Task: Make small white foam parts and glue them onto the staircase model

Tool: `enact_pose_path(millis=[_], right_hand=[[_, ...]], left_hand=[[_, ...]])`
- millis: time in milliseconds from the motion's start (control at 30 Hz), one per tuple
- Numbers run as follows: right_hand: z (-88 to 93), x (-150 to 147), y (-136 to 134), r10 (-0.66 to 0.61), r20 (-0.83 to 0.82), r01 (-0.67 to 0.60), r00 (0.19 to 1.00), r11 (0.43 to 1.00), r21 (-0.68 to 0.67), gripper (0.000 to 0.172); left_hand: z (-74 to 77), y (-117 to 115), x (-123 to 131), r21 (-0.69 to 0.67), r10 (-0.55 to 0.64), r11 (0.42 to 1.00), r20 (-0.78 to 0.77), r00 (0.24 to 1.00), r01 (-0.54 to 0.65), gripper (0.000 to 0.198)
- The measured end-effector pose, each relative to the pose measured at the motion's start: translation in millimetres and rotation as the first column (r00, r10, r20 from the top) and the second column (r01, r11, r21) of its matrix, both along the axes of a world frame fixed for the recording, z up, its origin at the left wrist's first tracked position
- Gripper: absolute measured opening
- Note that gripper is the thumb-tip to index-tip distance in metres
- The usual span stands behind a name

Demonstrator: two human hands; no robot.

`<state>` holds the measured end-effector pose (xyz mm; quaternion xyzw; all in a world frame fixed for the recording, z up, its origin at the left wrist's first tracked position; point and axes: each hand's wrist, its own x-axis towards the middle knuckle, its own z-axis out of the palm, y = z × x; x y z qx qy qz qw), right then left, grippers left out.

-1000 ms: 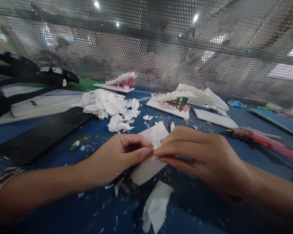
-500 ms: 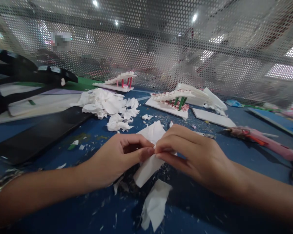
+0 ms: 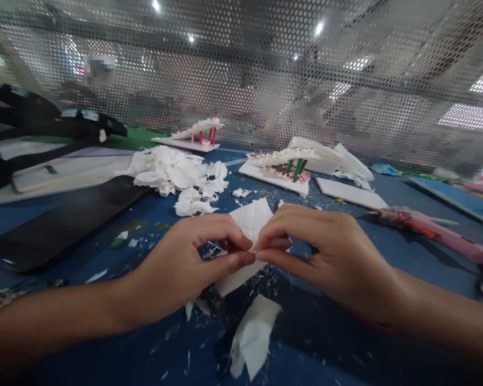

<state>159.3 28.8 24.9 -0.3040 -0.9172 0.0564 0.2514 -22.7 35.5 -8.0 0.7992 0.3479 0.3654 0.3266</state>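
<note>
My left hand (image 3: 199,262) and my right hand (image 3: 320,249) meet at the centre, their fingertips pinched together on a piece of white tissue paper (image 3: 253,219). Part of the paper stands up behind the fingers, and a lower part hangs below them towards the table. The pinch point itself is hidden by the fingers. Nearer to me lies a torn tissue piece (image 3: 254,335), loose on the blue table (image 3: 153,354). Beyond my left hand is a heap of crumpled tissue (image 3: 169,169).
Two small white models, one with green posts (image 3: 277,169) and one with red posts (image 3: 193,134), stand at the back. A pink glue gun (image 3: 438,233) lies right, beside a white foam strip (image 3: 351,193). A black phone (image 3: 68,222) lies left. A perforated metal screen (image 3: 241,69) rises behind.
Both hands stay pinched on the tissue paper. The fingers have bent and arched a little more, and the paper's lower part has shifted slightly up and left.
</note>
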Motion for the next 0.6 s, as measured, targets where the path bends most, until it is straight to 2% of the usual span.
enact_pose_path(millis=[167,367,500,600], right_hand=[[6.0,3.1,5.2,-0.006,-0.034,-0.001,0.999,0.977,-0.214,0.005],[-0.2,1.6,4.7,-0.076,-0.166,0.007,0.983,0.924,-0.382,0.008],[-2.7,-1.3,3.7,-0.149,-0.255,0.015,0.955,0.887,-0.462,0.005],[-3.8,-2.1,2.9,-0.174,-0.292,0.008,0.94,0.871,-0.492,0.004]], left_hand=[[-0.6,3.0,-1.8,0.005,-0.016,1.0,-0.004,1.0,0.016,0.008],[-2.7,4.7,-2.8,-0.016,-0.024,1.0,0.02,1.0,0.025,0.011],[-0.6,4.7,-1.2,-0.107,-0.012,0.994,0.064,0.998,0.019,0.009],[0.1,4.1,-0.2,-0.225,0.004,0.974,0.187,0.982,0.039,0.004]])
